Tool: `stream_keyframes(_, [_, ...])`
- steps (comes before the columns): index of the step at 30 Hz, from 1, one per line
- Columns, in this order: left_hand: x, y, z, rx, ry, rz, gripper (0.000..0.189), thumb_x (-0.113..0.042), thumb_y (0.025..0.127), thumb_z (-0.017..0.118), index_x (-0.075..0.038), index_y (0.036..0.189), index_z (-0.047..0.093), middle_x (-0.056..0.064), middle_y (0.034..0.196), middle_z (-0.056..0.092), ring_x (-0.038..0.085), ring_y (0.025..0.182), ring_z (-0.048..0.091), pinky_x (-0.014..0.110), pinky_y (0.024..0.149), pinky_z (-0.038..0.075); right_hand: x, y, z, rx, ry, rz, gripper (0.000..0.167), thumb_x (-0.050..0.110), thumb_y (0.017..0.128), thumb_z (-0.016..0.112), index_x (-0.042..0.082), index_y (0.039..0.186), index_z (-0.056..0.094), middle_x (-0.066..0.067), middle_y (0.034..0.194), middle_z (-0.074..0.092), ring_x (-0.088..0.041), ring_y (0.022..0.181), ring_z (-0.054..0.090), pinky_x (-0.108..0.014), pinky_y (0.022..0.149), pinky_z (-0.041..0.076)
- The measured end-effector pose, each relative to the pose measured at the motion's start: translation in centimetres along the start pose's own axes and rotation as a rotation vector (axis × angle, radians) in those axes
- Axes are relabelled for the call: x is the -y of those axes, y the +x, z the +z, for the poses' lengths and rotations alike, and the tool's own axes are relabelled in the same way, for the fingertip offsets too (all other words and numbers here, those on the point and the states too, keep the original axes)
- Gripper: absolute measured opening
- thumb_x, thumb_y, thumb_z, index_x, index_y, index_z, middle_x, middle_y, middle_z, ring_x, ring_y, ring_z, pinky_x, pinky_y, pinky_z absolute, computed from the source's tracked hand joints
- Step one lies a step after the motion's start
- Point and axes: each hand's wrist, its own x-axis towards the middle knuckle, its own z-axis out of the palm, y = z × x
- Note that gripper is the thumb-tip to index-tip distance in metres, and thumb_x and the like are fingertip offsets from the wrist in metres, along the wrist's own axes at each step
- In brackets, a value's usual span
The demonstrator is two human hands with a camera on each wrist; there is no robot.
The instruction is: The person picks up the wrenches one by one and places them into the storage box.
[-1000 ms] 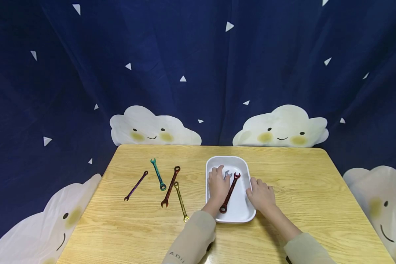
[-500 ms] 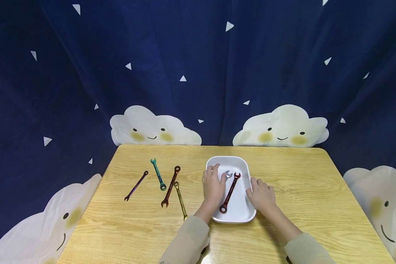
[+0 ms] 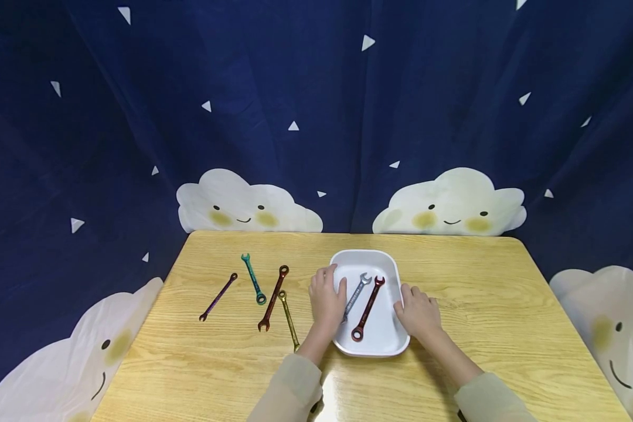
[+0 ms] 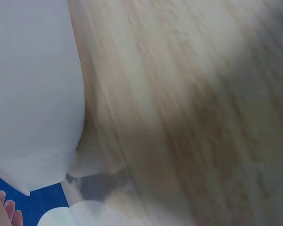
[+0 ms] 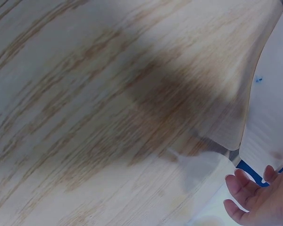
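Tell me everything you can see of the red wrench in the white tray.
The red wrench looks like glossy, dark red metal, with a straight shaft, an open fork at its far end and a ring at its near end. It lies aslant in the white tray, fork toward the far right, just right of the silver wrench. Neither the left hand nor the right hand touches it.

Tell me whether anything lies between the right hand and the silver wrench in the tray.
Yes, the dark red wrench does: it lies in the white tray, between the silver wrench and the right hand at the tray's right rim.
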Motion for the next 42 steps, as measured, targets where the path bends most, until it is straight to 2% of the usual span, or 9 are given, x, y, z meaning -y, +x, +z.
stream_keyframes(6, [1.1, -0.2, -0.6, 0.056, -0.013, -0.085, 0.036, -0.023, 0.086, 0.06, -0.009, 0.119, 0.056, 0.009, 0.108, 0.055, 0.026, 0.101, 0.049, 0.042, 0.087, 0.038, 0.0, 0.0, -0.1, -0.001, -0.002, 0.002, 0.029, 0.023, 0.086, 0.048, 0.001, 0.105, 0.047, -0.018, 0.093, 0.053, -0.037, 0.084, 0.054, -0.053, 0.074, 0.039])
stream_keyframes(9, [1.9, -0.4, -0.8, 0.061, 0.01, -0.122, 0.035, -0.022, 0.087, 0.059, -0.01, 0.12, 0.056, 0.009, 0.11, 0.055, 0.025, 0.103, 0.049, 0.04, 0.088, 0.038, 0.1, 0.0, -0.1, 0.002, -0.007, 0.006, 0.029, 0.024, 0.087, 0.047, 0.002, 0.105, 0.046, -0.018, 0.094, 0.053, -0.036, 0.085, 0.054, -0.053, 0.074, 0.04])
stream_keyframes(18, [3.8, -1.0, -1.3, 0.037, 0.001, -0.183, 0.036, -0.02, 0.086, 0.061, -0.009, 0.12, 0.055, 0.013, 0.114, 0.055, 0.028, 0.106, 0.048, 0.045, 0.088, 0.039, 0.0, -0.1, -0.2, 0.009, -0.011, -0.002, 0.031, 0.024, 0.087, 0.047, 0.001, 0.108, 0.046, -0.019, 0.096, 0.052, -0.037, 0.086, 0.053, -0.053, 0.074, 0.039])
stream_keyframes(29, [5.1, -1.7, -2.1, -0.008, 0.063, -0.279, 0.036, -0.017, 0.084, 0.064, -0.008, 0.118, 0.057, 0.013, 0.111, 0.055, 0.029, 0.1, 0.047, 0.043, 0.082, 0.04, 0.1, -0.2, -0.2, -0.01, -0.003, -0.006, 0.032, 0.025, 0.086, 0.048, 0.001, 0.108, 0.048, -0.018, 0.095, 0.051, -0.036, 0.085, 0.052, -0.052, 0.073, 0.039])
stream_keyframes(42, [6.6, -2.5, -2.7, -0.055, 0.145, -0.3, 0.035, -0.013, 0.082, 0.065, -0.005, 0.115, 0.057, 0.015, 0.105, 0.054, 0.03, 0.094, 0.046, 0.043, 0.08, 0.038, 0.0, 0.0, -0.1, -0.002, 0.002, -0.002, 0.03, 0.025, 0.086, 0.048, 0.001, 0.104, 0.048, -0.018, 0.094, 0.051, -0.036, 0.085, 0.052, -0.053, 0.073, 0.039])
